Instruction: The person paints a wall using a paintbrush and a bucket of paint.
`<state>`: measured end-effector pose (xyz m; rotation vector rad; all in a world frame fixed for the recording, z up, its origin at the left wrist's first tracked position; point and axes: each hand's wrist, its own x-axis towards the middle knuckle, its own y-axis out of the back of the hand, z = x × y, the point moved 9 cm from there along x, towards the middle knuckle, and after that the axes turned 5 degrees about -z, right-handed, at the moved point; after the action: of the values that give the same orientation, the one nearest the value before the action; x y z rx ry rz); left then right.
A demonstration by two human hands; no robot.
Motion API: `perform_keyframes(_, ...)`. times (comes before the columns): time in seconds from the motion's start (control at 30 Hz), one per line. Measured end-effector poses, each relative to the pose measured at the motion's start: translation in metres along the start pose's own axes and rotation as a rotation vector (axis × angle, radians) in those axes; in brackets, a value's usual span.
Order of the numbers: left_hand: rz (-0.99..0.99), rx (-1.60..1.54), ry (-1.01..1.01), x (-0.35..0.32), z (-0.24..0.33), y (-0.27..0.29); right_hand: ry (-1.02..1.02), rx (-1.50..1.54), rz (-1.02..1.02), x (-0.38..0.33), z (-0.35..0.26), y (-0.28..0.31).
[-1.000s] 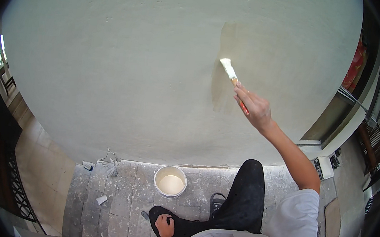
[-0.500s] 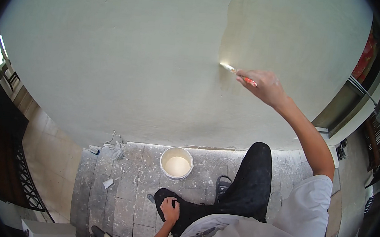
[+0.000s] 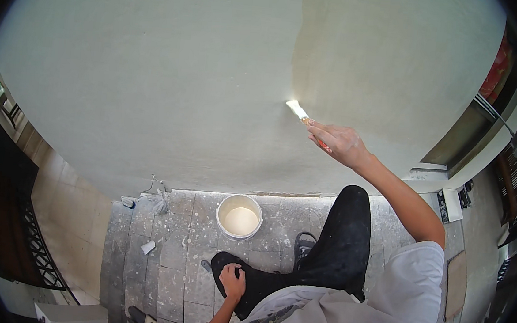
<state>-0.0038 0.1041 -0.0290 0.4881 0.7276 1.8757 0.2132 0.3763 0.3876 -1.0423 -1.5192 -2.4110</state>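
My right hand point(image 3: 341, 145) is closed around the red handle of a paintbrush point(image 3: 299, 111), its pale bristles pointing up and left against the wall point(image 3: 172, 92). A darker, beige coat point(image 3: 336, 51) covers the wall to the right, and the bristle tips are at the lower part of its left edge. My left hand point(image 3: 233, 282) rests on my bent left knee, fingers slightly spread and holding nothing. Between my legs and the wall stands a white bucket point(image 3: 238, 236), partly filled with cream-coloured paint point(image 3: 241, 221).
Paint-spattered grey paving point(image 3: 173, 252) lies under me. A white scrap point(image 3: 148, 247) and a crumpled plastic bag point(image 3: 156, 203) are left of the bucket. One loose slide sandal point(image 3: 141, 321) lies at lower left. A recessed window point(image 3: 463, 139) opens at right; a dark metal gate point(image 3: 6, 201) stands far left.
My right hand and the paintbrush have moved down the wall, slightly left. The darker coat reaches further down beside the bristles. My left hand stays on the knee.
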Motion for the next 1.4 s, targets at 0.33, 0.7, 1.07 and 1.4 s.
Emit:
perform_keyframes(0.33, -0.022, 0.019, 0.011, 0.001, 0.002, -0.003, -0.079, 0.026, 0.002, 0.012, 0.039, 0.047)
perform_keyframes(0.7, -0.027, 0.005, 0.021, 0.001, 0.001, -0.004, -0.048, -0.075, 0.119, -0.038, 0.009, 0.0)
perform_keyframes(1.07, -0.025, 0.0, 0.007, 0.001, 0.003, -0.004, -0.422, 0.319, -0.176, 0.011, 0.072, 0.039)
perform_keyframes(1.4, -0.041, 0.021, 0.0, 0.005, 0.003, -0.008, -0.416, 0.315, -0.239, 0.02, 0.09, 0.032)
